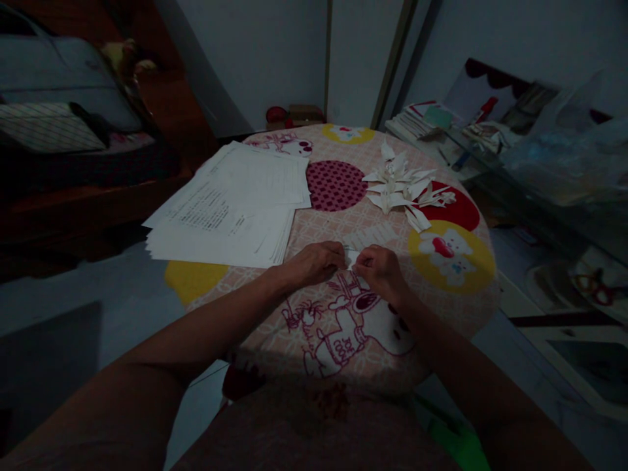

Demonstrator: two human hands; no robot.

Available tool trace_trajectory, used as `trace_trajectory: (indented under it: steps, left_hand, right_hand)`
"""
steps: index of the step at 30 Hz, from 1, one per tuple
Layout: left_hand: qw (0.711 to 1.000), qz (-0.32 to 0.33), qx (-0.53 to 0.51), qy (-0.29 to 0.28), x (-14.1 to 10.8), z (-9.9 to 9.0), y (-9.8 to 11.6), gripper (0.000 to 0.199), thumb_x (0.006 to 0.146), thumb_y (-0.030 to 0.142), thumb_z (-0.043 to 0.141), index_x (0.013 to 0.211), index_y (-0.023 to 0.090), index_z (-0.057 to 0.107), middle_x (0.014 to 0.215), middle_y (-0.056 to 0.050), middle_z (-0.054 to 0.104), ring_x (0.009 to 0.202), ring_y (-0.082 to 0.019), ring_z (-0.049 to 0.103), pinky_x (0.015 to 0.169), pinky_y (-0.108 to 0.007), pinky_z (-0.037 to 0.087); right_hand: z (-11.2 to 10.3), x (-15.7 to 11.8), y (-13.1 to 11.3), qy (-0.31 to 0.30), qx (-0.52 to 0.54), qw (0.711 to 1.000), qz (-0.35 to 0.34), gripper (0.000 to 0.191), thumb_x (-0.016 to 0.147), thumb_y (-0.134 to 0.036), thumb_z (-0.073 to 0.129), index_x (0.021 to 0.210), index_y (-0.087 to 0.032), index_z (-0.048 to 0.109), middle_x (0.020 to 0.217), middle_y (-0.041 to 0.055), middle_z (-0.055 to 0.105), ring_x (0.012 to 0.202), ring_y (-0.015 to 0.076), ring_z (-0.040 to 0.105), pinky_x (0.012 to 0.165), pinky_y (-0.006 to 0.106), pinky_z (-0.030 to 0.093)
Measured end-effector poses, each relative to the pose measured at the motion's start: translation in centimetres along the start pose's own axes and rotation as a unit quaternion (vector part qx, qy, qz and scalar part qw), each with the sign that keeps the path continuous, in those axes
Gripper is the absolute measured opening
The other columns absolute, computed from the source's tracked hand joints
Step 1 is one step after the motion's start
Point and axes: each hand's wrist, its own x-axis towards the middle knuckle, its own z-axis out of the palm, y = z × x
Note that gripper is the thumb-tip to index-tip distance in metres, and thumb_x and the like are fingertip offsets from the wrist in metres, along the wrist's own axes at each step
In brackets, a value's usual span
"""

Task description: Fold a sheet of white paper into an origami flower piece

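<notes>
Head view: with our left hand (321, 260) and right hand (381, 268) we pinch a small white paper (350, 258), right of the paper stack (230, 212), folded white papers (387, 198) lying farther right of it.

Head view: sole camera, above and behind the grip, facing forward and down.
Hands, left (321, 260) and right (380, 268): near mid-frame, in middle range.
Person's lap (304, 432): nearest, below the grip.
Tabletop (446, 311): around the grip, near to far edge.
Wall (275, 59): farther, beyond the grip.
</notes>
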Motion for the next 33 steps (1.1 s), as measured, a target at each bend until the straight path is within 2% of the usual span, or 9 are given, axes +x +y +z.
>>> trace_trajectory:
  steps: [5, 11, 14, 17, 19, 22, 26, 31, 33]
  left_hand:
    - [1.0, -0.008, 0.013, 0.001, 0.0, 0.0, -0.1, 0.024, 0.083, 0.005, 0.052, 0.085, 0.017, 0.073, 0.092, -0.006, 0.067, 0.081, -0.014, 0.063, 0.073, -0.024, 0.049]
    - [1.0, -0.014, 0.021, 0.002, -0.1, 0.1, 0.0, 0.024, 0.084, 0.007, 0.051, 0.086, 0.017, 0.073, 0.094, -0.007, 0.067, 0.081, -0.014, 0.063, 0.072, -0.024, 0.049]
    - [1.0, -0.018, 0.019, 0.001, 0.0, 0.0, 0.1, 0.023, 0.082, 0.006, 0.051, 0.084, 0.016, 0.072, 0.092, -0.007, 0.066, 0.081, -0.014, 0.062, 0.072, -0.024, 0.048]
    - [0.999, -0.033, 0.017, -0.002, 0.3, -0.1, 0.6, 0.018, 0.079, 0.009, 0.053, 0.081, 0.015, 0.07, 0.091, -0.006, 0.065, 0.081, -0.015, 0.061, 0.07, -0.025, 0.046]
    - [0.998, -0.061, 0.015, -0.002, 0.5, 0.0, 1.0, 0.012, 0.078, 0.013, 0.055, 0.075, 0.015, 0.067, 0.086, -0.005, 0.064, 0.077, -0.015, 0.059, 0.067, -0.026, 0.044]
    - [0.99, -0.137, 0.011, 0.023, 1.0, 0.4, 1.7, 0.011, 0.079, 0.02, 0.059, 0.071, 0.015, 0.064, 0.081, -0.004, 0.063, 0.073, -0.015, 0.058, 0.064, -0.026, 0.042]
    - [0.972, -0.228, 0.003, 0.05, 1.6, 1.0, 2.2, 0.007, 0.076, 0.022, 0.064, 0.073, 0.017, 0.065, 0.081, -0.003, 0.065, 0.073, -0.016, 0.059, 0.065, -0.026, 0.041]
    - [0.961, -0.271, -0.025, 0.054, 2.1, 1.0, 2.0, 0.001, 0.07, 0.019, 0.067, 0.07, 0.017, 0.067, 0.079, -0.002, 0.065, 0.071, -0.016, 0.059, 0.066, -0.027, 0.043]
    - [0.959, -0.274, -0.029, 0.066, 2.1, 1.0, 1.9, 0.006, 0.068, 0.02, 0.07, 0.074, 0.017, 0.068, 0.08, -0.002, 0.065, 0.072, -0.016, 0.058, 0.068, -0.028, 0.044]
  right_hand:
    - [0.0, 0.4, -0.5, -0.025, -0.022, 0.998, 0.05, 0.009, 0.067, -0.016, 0.07, 0.06, -0.017, 0.065, 0.061, -0.001, 0.059, 0.058, 0.0126, 0.051, 0.058, 0.026, 0.034]
    - [-1.4, -0.2, 0.8, -0.034, -0.048, 0.998, 0.028, 0.005, 0.065, -0.015, 0.065, 0.06, -0.017, 0.066, 0.064, 0.0021, 0.062, 0.061, 0.0151, 0.055, 0.06, 0.027, 0.037]
    - [-2.4, -0.7, 1.3, -0.029, -0.063, 0.997, 0.044, 0.006, 0.062, -0.012, 0.064, 0.059, -0.016, 0.066, 0.062, 0.002, 0.062, 0.061, 0.0152, 0.055, 0.059, 0.027, 0.037]
    - [-2.8, -0.9, 0.8, -0.015, -0.042, 0.997, 0.061, 0.008, 0.062, -0.01, 0.062, 0.061, -0.017, 0.067, 0.059, 0.0004, 0.062, 0.059, 0.0148, 0.056, 0.059, 0.026, 0.038]
    - [-2.6, -0.7, 0.1, -0.007, -0.012, 0.999, 0.046, 0.008, 0.064, -0.011, 0.063, 0.064, -0.017, 0.067, 0.061, 0.0003, 0.063, 0.06, 0.0148, 0.058, 0.06, 0.026, 0.039]
    - [-1.6, 0.1, -0.7, -0.01, 0.036, 0.999, 0.032, 0.003, 0.069, -0.016, 0.065, 0.068, -0.016, 0.068, 0.066, 0.002, 0.067, 0.062, 0.0148, 0.061, 0.06, 0.025, 0.041]
    - [-0.5, 1.2, -0.6, -0.065, 0.026, 0.996, 0.055, 0.004, 0.063, -0.016, 0.072, 0.064, -0.016, 0.068, 0.059, 0.001, 0.065, 0.058, 0.0148, 0.059, 0.056, 0.025, 0.039]
    - [-0.4, 1.2, 0.0, -0.067, 0.024, 0.996, 0.054, 0.004, 0.063, -0.015, 0.072, 0.065, -0.016, 0.069, 0.058, 0.0001, 0.064, 0.056, 0.0133, 0.057, 0.055, 0.024, 0.037]
    - [-0.4, 1.1, 0.1, -0.065, 0.029, 0.996, 0.052, 0.005, 0.064, -0.016, 0.073, 0.065, -0.016, 0.069, 0.058, -0.0001, 0.063, 0.056, 0.0131, 0.056, 0.055, 0.024, 0.037]
